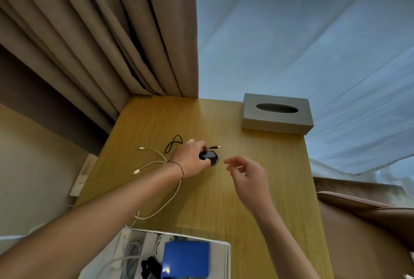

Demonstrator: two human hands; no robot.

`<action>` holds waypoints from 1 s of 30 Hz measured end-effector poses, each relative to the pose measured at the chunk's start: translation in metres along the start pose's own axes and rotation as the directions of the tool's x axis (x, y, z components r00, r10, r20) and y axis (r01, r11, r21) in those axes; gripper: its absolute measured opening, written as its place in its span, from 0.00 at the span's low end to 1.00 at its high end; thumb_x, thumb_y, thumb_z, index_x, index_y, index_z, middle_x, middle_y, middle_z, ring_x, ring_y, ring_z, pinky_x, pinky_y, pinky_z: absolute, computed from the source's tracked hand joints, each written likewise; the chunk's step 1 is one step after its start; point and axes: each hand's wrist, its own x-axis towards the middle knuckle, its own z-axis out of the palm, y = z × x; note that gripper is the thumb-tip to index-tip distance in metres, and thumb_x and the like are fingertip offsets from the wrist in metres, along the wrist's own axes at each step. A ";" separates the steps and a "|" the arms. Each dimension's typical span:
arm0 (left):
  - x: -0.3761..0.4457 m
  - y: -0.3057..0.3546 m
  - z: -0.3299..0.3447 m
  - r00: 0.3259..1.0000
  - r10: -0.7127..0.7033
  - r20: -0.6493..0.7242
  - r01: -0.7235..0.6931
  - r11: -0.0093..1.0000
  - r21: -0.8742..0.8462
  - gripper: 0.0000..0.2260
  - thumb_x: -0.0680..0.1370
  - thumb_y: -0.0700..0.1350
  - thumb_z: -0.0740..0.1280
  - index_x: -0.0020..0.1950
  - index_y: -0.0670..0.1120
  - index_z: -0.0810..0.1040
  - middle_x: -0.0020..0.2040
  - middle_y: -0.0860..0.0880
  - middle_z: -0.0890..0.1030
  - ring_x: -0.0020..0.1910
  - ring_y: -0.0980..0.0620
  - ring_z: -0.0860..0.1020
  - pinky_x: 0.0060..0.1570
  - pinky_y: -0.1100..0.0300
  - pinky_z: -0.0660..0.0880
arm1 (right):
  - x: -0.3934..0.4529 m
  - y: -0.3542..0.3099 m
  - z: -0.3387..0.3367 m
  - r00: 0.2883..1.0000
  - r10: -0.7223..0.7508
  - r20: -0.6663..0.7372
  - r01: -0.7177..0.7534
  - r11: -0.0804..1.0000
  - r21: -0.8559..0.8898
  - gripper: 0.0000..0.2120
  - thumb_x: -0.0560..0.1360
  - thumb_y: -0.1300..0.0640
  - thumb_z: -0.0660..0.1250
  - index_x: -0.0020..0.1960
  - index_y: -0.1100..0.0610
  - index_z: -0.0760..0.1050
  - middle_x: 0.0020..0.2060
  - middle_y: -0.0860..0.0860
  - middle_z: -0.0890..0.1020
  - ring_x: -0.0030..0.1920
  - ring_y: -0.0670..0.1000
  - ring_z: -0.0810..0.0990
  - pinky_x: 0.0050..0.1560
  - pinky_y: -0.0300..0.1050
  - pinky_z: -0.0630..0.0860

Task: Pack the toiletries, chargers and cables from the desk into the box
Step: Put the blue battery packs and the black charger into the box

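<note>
From the head camera I look down on a wooden table (235, 189) set against brown curtains (100, 32) and a pale sheer drape (313, 43).

My left hand (190, 160) reaches out over the middle of the table, fingers curled round a small black charger (207, 155), which rests on the table surface with a black cable (173, 143) looping out behind the hand and a plug end (216, 147) showing just past the fingers. A ring sits on one finger and a thin band circles the wrist.

My right hand (248, 172) hovers just beside the charger, to its right, fingers relaxed and spread, holding nothing and touching nothing. The two hands are apart, with a bare patch of table between them.

A white cable (165, 200) lies on the table under and to the left of my left forearm, its two connector ends pointing left and its long loop running back toward the near edge.

At the near edge sits the box (224, 247), white-walled and open on top. Inside I see a blue pack (186, 258), a dark item (149, 265) beside it, and some pale cables; the picture is blurred there, so I cannot tell more.

A grey tissue box (277, 119) stands at the far right corner of the table, well apart from both hands.
</note>
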 end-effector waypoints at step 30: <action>-0.236 -0.056 -0.134 0.949 0.314 -0.021 -0.294 0.861 -0.415 0.22 0.67 0.43 0.80 0.58 0.59 0.80 0.56 0.60 0.79 0.57 0.58 0.76 0.55 0.59 0.79 | -0.116 -0.152 0.002 0.847 -0.192 0.497 0.341 0.912 -0.228 0.04 0.78 0.53 0.70 0.44 0.47 0.82 0.35 0.43 0.83 0.35 0.44 0.79 0.37 0.39 0.76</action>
